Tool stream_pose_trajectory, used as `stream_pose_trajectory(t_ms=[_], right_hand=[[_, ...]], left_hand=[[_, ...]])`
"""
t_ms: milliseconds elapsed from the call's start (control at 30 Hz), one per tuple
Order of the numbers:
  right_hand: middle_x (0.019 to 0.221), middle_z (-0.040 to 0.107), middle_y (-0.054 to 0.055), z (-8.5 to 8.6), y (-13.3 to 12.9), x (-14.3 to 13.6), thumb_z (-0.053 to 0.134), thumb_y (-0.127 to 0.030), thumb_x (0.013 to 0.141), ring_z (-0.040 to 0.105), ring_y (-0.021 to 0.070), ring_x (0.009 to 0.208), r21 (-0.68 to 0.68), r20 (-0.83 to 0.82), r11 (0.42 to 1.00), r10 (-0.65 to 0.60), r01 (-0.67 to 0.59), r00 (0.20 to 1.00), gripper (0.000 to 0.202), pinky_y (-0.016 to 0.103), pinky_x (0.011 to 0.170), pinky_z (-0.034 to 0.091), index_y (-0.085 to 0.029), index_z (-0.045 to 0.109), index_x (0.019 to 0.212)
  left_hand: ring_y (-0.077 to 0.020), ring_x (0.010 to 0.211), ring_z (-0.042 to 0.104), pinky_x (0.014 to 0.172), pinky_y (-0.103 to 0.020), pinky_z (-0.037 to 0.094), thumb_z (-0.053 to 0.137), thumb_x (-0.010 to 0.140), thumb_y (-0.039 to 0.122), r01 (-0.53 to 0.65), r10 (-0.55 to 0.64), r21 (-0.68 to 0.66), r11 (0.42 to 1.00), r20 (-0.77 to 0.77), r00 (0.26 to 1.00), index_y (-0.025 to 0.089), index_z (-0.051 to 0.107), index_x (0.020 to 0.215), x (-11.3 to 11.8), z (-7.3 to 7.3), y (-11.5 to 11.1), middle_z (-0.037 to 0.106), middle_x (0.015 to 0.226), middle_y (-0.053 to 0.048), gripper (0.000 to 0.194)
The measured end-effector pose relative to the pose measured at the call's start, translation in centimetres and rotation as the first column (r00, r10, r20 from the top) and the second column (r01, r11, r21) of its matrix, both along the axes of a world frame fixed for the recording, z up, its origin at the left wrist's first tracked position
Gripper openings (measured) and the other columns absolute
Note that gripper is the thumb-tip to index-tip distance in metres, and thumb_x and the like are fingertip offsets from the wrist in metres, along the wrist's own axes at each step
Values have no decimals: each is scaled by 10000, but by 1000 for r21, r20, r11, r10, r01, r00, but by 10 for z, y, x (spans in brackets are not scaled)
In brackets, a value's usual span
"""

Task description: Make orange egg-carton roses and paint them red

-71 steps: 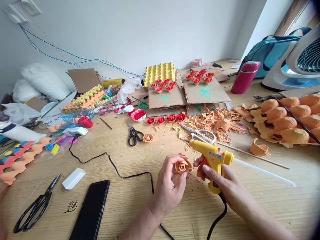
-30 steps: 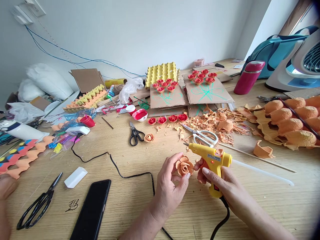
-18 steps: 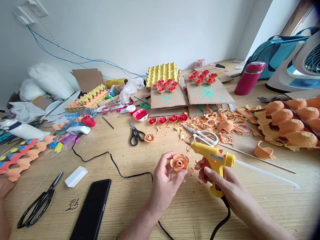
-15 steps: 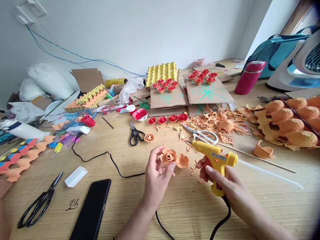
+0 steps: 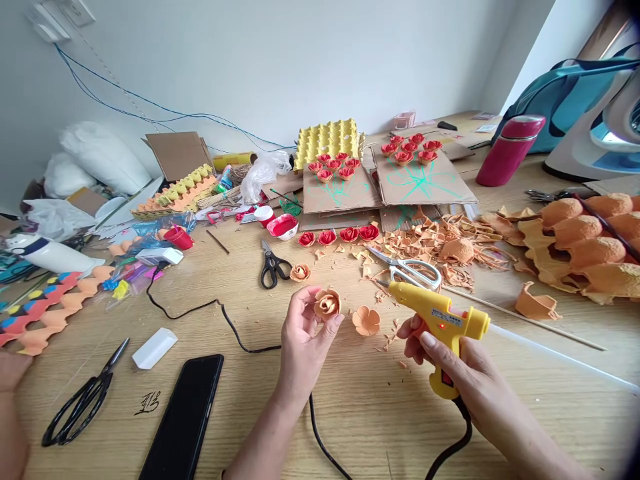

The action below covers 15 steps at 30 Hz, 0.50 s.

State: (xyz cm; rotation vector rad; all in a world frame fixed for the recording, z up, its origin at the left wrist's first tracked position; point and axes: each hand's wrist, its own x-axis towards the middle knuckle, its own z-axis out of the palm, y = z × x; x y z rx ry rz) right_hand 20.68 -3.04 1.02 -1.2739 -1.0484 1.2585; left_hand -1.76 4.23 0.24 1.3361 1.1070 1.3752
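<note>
Between the thumb and fingers of my left hand (image 5: 307,337) is an orange egg-carton flower (image 5: 328,305), its petals curled up round a rolled centre. My right hand (image 5: 450,360) grips a yellow hot glue gun (image 5: 440,320) by its handle, with a red light lit on its side and the nozzle pointing left. A clear glue stick (image 5: 555,353) sticks out of its back end. On the table between the hands lies a flat orange petal piece (image 5: 367,321). Another orange flower (image 5: 300,273) rests beyond my left hand, beside black-handled scissors (image 5: 273,267).
Red flowers (image 5: 349,235) stand in a row before cardboard sheets (image 5: 425,183). White-handled scissors (image 5: 413,272) lie by orange scraps (image 5: 455,250). A phone (image 5: 185,417), black scissors (image 5: 87,400) and a white block (image 5: 155,349) are at left. Another person's arm (image 5: 13,407) shows at the left edge.
My left hand has moved slightly left and tilted the flower; its petals now look more closed. The glue gun has shifted a little right, away from the flower.
</note>
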Motion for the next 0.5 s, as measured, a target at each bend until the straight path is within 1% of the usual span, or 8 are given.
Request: stream_pose_trajectory(t_ms=[67, 167, 200, 267, 367, 400, 433, 500], right_hand=[[1021, 723, 66, 0, -1, 0, 691, -647, 933, 651, 202, 811, 7, -33, 1000, 3, -3, 999, 395, 322, 745, 554, -270, 728, 1045], [1065, 734, 70, -2, -4, 0, 677, -611, 960, 649, 207, 835, 13, -64, 1000, 9, -8, 998, 351, 322, 769, 552, -280, 723, 1066], [1054, 733, 70, -3, -5, 1, 668, -598, 972, 646, 211, 842, 18, -70, 1000, 12, -11, 997, 339, 324, 779, 546, -278, 725, 1070], [1011, 731, 72, -6, -9, 2, 644, -566, 997, 642, 223, 861, 32, -70, 999, 12, -10, 997, 320, 331, 807, 525, -268, 732, 1072], [965, 731, 73, -11, -12, 4, 623, -543, 1014, 642, 234, 880, 42, -70, 999, -9, 12, 997, 324, 329, 803, 490, -248, 735, 1089], [974, 735, 75, -12, -13, 4, 626, -545, 1011, 644, 235, 883, 42, -75, 999, -21, 24, 997, 332, 329, 802, 486, -245, 730, 1107], [986, 738, 76, -12, -14, 4, 636, -549, 1004, 644, 235, 882, 40, -81, 999, -31, 34, 996, 338, 329, 801, 485, -244, 724, 1121], [1002, 743, 78, -12, -15, 4, 668, -552, 984, 645, 236, 883, 27, -93, 998, -46, 49, 995, 338, 332, 810, 493, -247, 716, 1123]], left_hand=[[-192, 1003, 734, 917, -300, 596, 887, 826, 416, 9, -9, -7, 1000, 11, 1000, 211, 649, 1240, 0, 2, 1, 734, 1093, -63, 521], [-186, 958, 738, 886, -292, 609, 902, 809, 418, -12, 13, -7, 1000, 52, 999, 203, 679, 1194, -3, 8, 2, 736, 1081, -62, 494], [-183, 960, 737, 882, -283, 607, 901, 814, 416, -58, 57, 15, 998, 71, 996, 204, 687, 1178, -5, 11, 2, 737, 1087, -61, 472], [-174, 995, 725, 904, -266, 590, 888, 836, 410, -219, 209, 96, 971, 108, 972, 211, 702, 1161, -12, 16, 6, 738, 1104, -54, 424], [-160, 1032, 692, 940, -249, 554, 884, 832, 434, -484, 450, 225, 846, 185, 874, 227, 716, 1140, -24, 24, 12, 718, 1117, -30, 407], [-158, 1045, 682, 947, -246, 544, 891, 822, 437, -520, 478, 244, 819, 210, 853, 234, 718, 1148, -27, 26, 14, 712, 1128, -25, 421], [-158, 1062, 674, 953, -244, 536, 893, 819, 435, -527, 480, 245, 814, 228, 847, 242, 722, 1160, -30, 27, 15, 708, 1144, -23, 428], [-166, 1099, 663, 949, -239, 529, 884, 834, 436, -475, 428, 208, 855, 233, 873, 250, 739, 1176, -30, 27, 15, 712, 1181, -31, 415]])
